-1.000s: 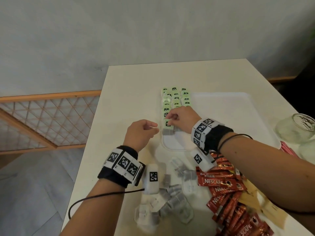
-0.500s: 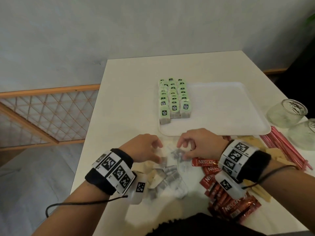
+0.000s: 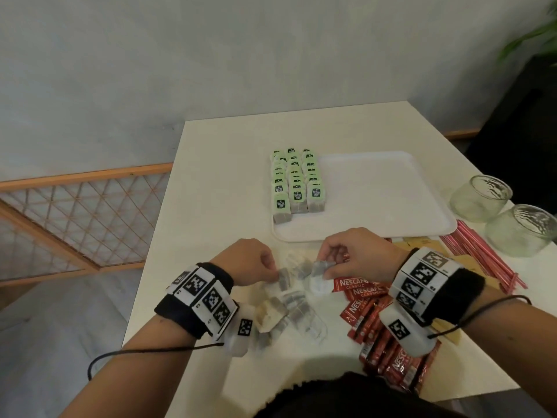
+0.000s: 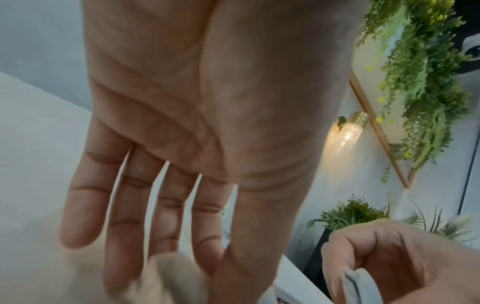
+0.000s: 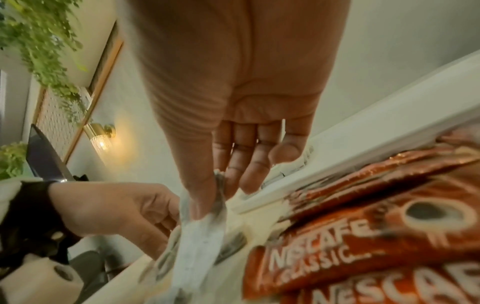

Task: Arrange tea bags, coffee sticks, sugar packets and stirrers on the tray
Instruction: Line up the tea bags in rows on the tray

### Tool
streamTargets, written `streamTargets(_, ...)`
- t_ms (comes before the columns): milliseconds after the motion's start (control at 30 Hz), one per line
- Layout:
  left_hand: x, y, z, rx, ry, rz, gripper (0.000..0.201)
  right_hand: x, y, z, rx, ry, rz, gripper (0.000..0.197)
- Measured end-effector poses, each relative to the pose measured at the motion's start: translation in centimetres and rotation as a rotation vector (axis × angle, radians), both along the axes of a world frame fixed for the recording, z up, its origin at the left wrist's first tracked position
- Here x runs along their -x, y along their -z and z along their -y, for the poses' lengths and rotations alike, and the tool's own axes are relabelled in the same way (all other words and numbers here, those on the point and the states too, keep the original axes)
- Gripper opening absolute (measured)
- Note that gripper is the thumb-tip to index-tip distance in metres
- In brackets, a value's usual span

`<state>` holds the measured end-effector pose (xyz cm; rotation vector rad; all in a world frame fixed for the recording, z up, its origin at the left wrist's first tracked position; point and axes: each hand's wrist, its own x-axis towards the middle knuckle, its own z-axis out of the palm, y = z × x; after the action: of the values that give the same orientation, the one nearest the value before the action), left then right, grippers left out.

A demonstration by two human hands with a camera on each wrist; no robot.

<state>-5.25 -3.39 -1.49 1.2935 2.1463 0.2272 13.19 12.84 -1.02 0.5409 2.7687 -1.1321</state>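
The white tray [image 3: 391, 206] lies on the pale table [image 3: 226, 176], and everything else is told from it. On the tray's left part stand three rows of green-labelled tea bags [image 3: 297, 182], upright and touching one another; the rest of the tray is bare white surface. Just right of the tray stand two glass jars [image 3: 479, 197]; whether they hold anything cannot be told. Between the jars and the tray's near right corner lies a bundle of red stirrers [image 3: 482, 257], with tan sugar packets [image 3: 419, 244] partly under it. Near the tray's front edge, toward the person, a loose heap of clear-wrapped tea bags [image 3: 294, 306] lies on the table, and just right of that heap sprawl the red coffee sticks [image 3: 366, 300], overlapping one another.

Both hands hover over the heap, in front of the tray. The left hand [image 3: 250, 260] pinches one wrapped tea bag [image 3: 283, 279] between thumb and fingertips, its other fingers relaxed. The right hand [image 3: 358, 254] pinches another wrapped bag [image 3: 319, 268] by its top edge between thumb and forefinger, and the bag hangs over the heap.
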Motion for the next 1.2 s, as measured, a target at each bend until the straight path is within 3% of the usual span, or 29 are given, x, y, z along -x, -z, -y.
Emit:
streamTargets(100,-0.6,-0.7,-0.8,-0.120,-0.002,0.055,0.008,-0.2,-0.6,0.4,0.039,-0.006,-0.056,0.022)
streamTargets(267,-2.2,-1.2,-2.8,-0.235,0.000,0.347,0.016,0.0,0.0,0.9,0.150,0.020,-0.167,0.017)
streamTargets(333,-2.5,-1.0,-3.3,-0.256,-0.053,0.380,0.018,-0.2,0.3,0.5,0.130,0.063,-0.176,0.016)
streamTargets(400,-2.4,-0.7,-3.6,-0.210,-0.131,0.270,0.020,-0.6,0.4,-0.1,0.066,0.113,-0.166,0.016)
streamTargets(533,-2.7,-0.4,-3.7,0.118,-0.135,-0.238,0.053,-1.5,0.5,-1.3,-0.004,0.197,-0.152,0.017)
streamTargets(667,-3.9,0.2,-4.6,0.153,-0.100,-0.304,0.050,-1.7,0.6,-1.7,0.056,0.226,-0.165,0.021)
streamTargets(967,-3.1,1.2,-5.1,0.073,-0.147,0.013,0.036,-2.1,0.6,-1.8,0.133,0.212,-0.169,0.017)
streamTargets(1133,-2.9,0.3,-5.4,-0.193,-0.162,0.259,0.018,-1.8,-0.1,-2.0,0.198,0.224,-0.234,0.014)
streamTargets(1200,-2.7,-0.6,-6.0,-0.297,-0.236,0.407,0.021,-1.3,-0.5,-2.3,0.248,0.254,-0.299,0.017)
